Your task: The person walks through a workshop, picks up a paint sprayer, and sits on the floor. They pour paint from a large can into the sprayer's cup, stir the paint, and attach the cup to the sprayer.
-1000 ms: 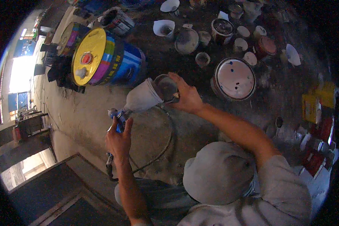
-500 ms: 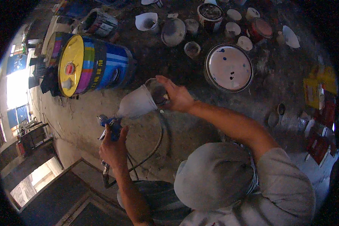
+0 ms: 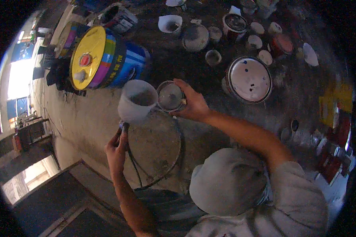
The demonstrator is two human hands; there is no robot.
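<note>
My left hand (image 3: 118, 152) is closed on a spray gun (image 3: 124, 125), of which only a small blue part shows below its cup. The whitish, translucent spray gun cup (image 3: 136, 100) stands over that hand with its mouth uncovered and facing up. Inside, it looks greyish; whether it holds liquid I cannot tell. My right hand (image 3: 194, 102) grips a round grey lid (image 3: 170, 96) by its right edge, thumb and fingers around the rim. The lid is just right of the cup's mouth, close beside it. A dark hose (image 3: 180, 146) loops below both hands.
A large yellow-topped blue drum (image 3: 124, 65) lies beyond my left hand. A pale-lidded bucket (image 3: 250, 79) stands at right. Several stained cups and cans, such as a white cup (image 3: 170, 24) and a dark-filled can (image 3: 234, 23), are on the far floor. A grey cap (image 3: 227, 183) fills the lower middle.
The lid has come away from the cup's mouth to its right. My left hand has turned the spray gun, so the cup has gone from tilted to upright.
</note>
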